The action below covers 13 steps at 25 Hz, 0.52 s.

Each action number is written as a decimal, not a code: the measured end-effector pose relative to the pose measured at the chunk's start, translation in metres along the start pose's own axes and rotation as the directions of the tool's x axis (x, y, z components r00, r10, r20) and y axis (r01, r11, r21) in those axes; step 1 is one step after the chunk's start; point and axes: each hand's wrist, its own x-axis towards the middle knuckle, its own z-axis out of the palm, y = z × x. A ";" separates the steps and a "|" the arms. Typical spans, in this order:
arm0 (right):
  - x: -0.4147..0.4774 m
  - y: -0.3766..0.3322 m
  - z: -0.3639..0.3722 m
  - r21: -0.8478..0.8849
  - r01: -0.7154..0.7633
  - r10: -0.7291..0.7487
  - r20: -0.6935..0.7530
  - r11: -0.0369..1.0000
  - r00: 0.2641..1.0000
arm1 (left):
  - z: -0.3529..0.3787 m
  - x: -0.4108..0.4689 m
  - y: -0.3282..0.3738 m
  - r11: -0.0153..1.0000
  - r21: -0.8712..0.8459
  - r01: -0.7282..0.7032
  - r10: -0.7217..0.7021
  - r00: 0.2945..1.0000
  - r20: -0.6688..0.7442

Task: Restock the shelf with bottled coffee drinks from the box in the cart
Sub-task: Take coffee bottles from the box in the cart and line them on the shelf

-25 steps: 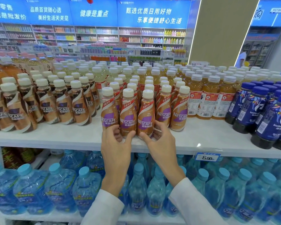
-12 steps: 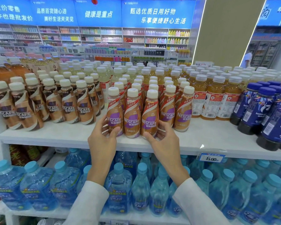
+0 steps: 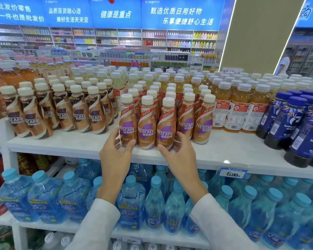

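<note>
Since a second ago the left hand [image 3: 116,159] has slid out from between the front bottles to the outer side of the row, while the right hand [image 3: 181,159] has kept to the other end. Both reach up out of white sleeves [image 3: 98,228] and bracket three front coffee bottles [image 3: 146,127] standing upright near the edge of the white shelf [image 3: 224,150]. The left thumb lies across the foot of the left-end bottle [image 3: 127,123], with the fingers curled behind it. The right hand wraps the foot of the right-end bottle [image 3: 165,131] the same way. The three stand touching side by side, with more of their kind in rows behind.

Under the shelf are blue-capped water bottles [image 3: 130,204], and a price tag [image 3: 232,173] hangs on the shelf lip. Left of the row are brown coffee bottles [image 3: 79,112]. To its right are orange tea bottles [image 3: 238,109], then dark blue bottles [image 3: 300,127]. Far off, wall shelving [image 3: 152,38] runs under blue banners [image 3: 179,15].
</note>
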 end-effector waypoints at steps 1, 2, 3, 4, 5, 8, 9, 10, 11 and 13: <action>-0.005 -0.001 -0.002 -0.004 0.007 -0.007 0.000 1.000 1.000 | -0.004 -0.006 0.001 1.000 0.023 0.015 -0.015 1.000 0.002; -0.012 0.001 -0.006 -0.007 0.012 -0.012 0.000 1.000 1.000 | -0.009 -0.014 0.000 0.998 0.056 0.023 -0.023 1.000 0.002; -0.021 0.003 -0.009 0.001 0.028 -0.028 0.000 1.000 1.000 | -0.017 -0.024 -0.001 0.996 0.091 0.017 -0.017 1.000 -0.002; -0.032 0.005 -0.012 0.015 0.050 -0.050 0.008 0.999 0.999 | -0.027 -0.037 -0.004 0.992 0.125 0.014 -0.011 1.000 -0.023; -0.043 0.007 -0.014 0.033 0.074 -0.075 0.012 0.997 0.997 | -0.038 -0.050 -0.006 0.987 0.159 0.018 -0.010 0.999 -0.053; -0.083 0.019 -0.011 0.102 0.103 -0.113 0.096 0.989 0.989 | -0.076 -0.099 -0.020 0.967 0.242 0.084 -0.045 0.986 -0.162; -0.097 0.022 -0.006 0.123 0.103 -0.122 0.152 0.987 0.981 | -0.092 -0.117 -0.025 0.958 0.261 0.116 -0.064 0.978 -0.199; -0.110 0.025 -0.001 0.137 0.091 -0.118 0.202 0.986 0.972 | -0.106 -0.133 -0.030 0.947 0.278 0.158 -0.092 0.968 -0.235; -0.124 0.029 0.011 0.147 0.066 -0.102 0.254 0.987 0.962 | -0.123 -0.150 -0.036 0.928 0.306 0.210 -0.124 0.953 -0.276; -0.151 0.038 0.034 0.141 -0.018 -0.039 0.392 0.990 0.919 | -0.157 -0.183 -0.050 0.881 0.341 0.327 -0.194 0.909 -0.370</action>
